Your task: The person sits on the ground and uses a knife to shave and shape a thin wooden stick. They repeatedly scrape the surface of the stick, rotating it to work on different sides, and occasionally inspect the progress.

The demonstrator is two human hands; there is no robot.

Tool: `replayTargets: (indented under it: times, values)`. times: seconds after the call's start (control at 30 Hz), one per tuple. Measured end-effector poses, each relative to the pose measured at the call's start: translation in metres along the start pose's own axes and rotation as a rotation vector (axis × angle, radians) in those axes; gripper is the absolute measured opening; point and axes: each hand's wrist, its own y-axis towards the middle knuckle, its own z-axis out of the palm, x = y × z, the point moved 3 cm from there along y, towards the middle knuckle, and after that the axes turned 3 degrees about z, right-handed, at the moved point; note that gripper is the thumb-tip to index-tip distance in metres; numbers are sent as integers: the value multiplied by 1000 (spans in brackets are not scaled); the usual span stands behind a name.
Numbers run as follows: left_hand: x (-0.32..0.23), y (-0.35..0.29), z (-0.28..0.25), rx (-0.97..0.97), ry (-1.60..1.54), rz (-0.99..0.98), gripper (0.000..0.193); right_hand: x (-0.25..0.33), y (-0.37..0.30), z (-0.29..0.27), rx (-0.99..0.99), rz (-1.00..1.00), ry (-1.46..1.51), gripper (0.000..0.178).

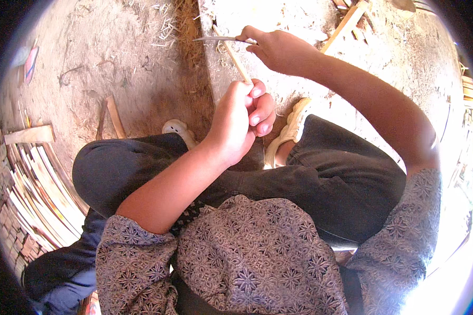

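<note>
My left hand (pixel 242 118) is closed around the lower end of a thin pale wooden stick (pixel 237 62), which slants up and to the left from my fist. From the right reaches my right hand (pixel 279 50), its fingers wrapped round the handle end of a knife (pixel 215 38). The narrow blade points left and crosses the stick near its far end. Whether the edge touches the wood or passes just above it, I cannot tell. Most of the knife's handle is hidden in my fingers.
Wood shavings (pixel 166 25) lie scattered on the floor beyond my hands. Stacked wooden strips (pixel 44 184) fill the left side, and a short wooden slat (pixel 115 116) lies nearer. A longer wooden piece (pixel 346 25) rests at the upper right. White shoes (pixel 290 128) are below my hands.
</note>
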Motion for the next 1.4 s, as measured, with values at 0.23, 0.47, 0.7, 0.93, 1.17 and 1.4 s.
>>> replayTargets:
  times: [0.23,0.47,0.7,0.93,1.17,1.4]
  values:
    - [-2,-4,-4,4,-26,27,22,30,-44,-38,172,98,153,29]
    - [-5,-8,2,-24,-69,-6,20,38,-81,-38,100,33,132,27]
    - [0,-2,7,-3,-30,23,19,3,2,-2,43,77,-45,28]
    - [-4,-2,-2,15,-66,-6,21,-1,7,-12,126,127,45,29]
    - [-7,-7,-2,7,-98,-4,24,37,-78,-51,194,50,264,25]
    - [3,-3,-2,-31,-76,-43,20,14,-27,-5,131,110,-23,27]
